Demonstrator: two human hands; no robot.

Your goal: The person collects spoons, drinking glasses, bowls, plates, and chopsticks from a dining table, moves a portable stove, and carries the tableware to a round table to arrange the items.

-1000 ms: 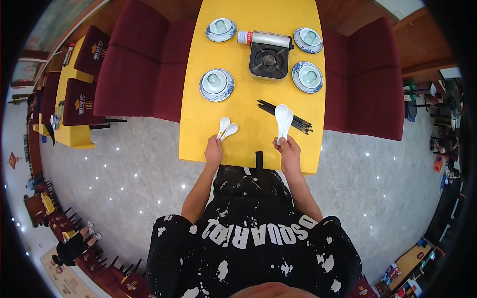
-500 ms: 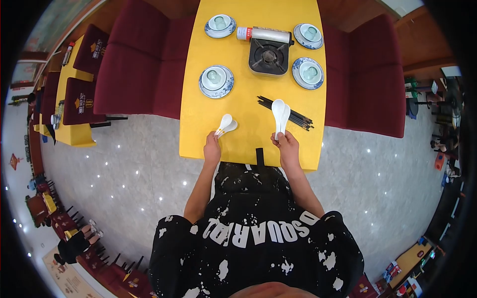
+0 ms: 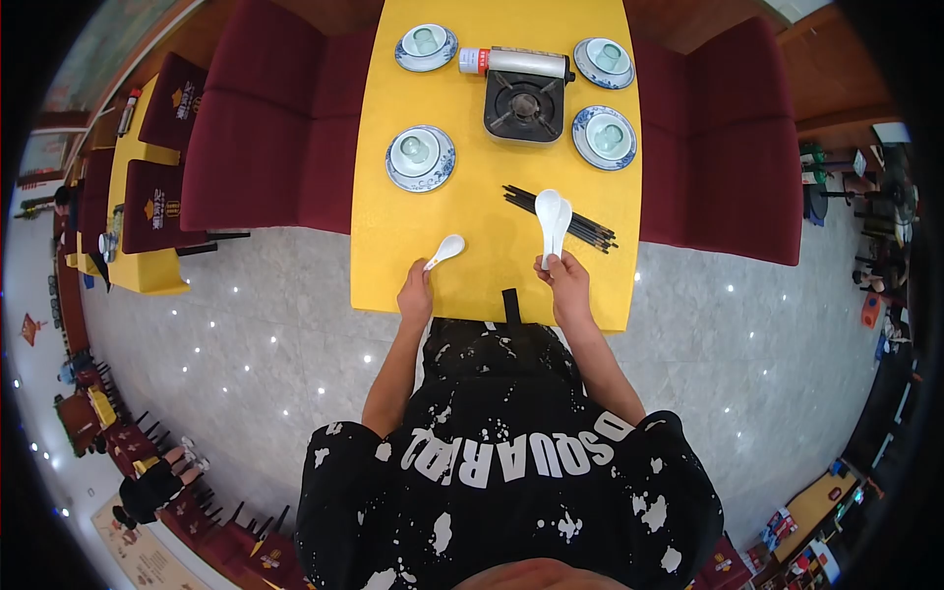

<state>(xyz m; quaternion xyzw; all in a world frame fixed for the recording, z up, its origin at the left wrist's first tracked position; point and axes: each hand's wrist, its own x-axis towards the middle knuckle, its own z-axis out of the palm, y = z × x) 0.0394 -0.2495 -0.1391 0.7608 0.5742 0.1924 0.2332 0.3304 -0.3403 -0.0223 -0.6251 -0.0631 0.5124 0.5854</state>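
Note:
Over the near left part of the yellow table my left hand is closed on the handle of a white soup spoon, its bowl pointing to the far right. Only one spoon shows there; whether another lies under it I cannot tell. My right hand pinches the handles of two white soup spoons, which overlap with bowls pointing away from me. Just beyond and right of them, several black chopsticks lie in a loose bundle on the tabletop.
A portable gas stove with a canister sits farther back. Bowls holding glasses stand on blue-patterned plates, among them one plate at left and another at right. Maroon seats flank the yellow table.
The two fanned spoons at my left hand now show as a single spoon, turned more to the right. My right hand still holds its pair. The view has shifted slightly.

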